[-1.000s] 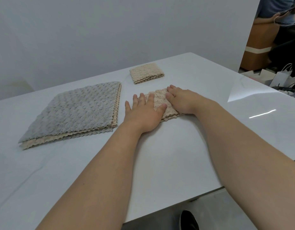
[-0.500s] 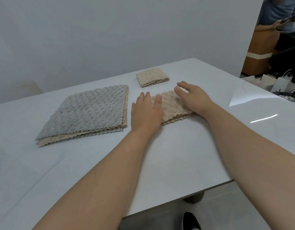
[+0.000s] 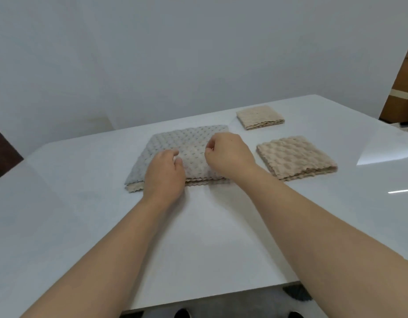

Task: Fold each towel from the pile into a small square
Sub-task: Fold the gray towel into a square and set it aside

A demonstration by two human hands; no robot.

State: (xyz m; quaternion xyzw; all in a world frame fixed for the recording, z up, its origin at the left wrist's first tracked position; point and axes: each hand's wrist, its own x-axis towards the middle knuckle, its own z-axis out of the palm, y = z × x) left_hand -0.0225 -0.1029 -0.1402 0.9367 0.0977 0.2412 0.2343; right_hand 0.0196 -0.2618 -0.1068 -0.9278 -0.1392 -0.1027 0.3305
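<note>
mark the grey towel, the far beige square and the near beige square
grey towel (image 3: 175, 141), head view, bare top beyond the left hand
far beige square (image 3: 259, 115), head view, middle of its top
near beige square (image 3: 294, 157), head view, middle of its top

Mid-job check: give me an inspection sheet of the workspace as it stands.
Surface: white table, glossy, glare at right.
Job's things: grey towel atop beige towel in pile; near folded square and far folded square, both beige, at right.
Clutter: nothing seen.
Grippers: left hand and right hand over grey towel, fingers curled; grip unclear.
Cables: nothing seen.
Surroundings: grey wall; brown box at right edge.
</note>
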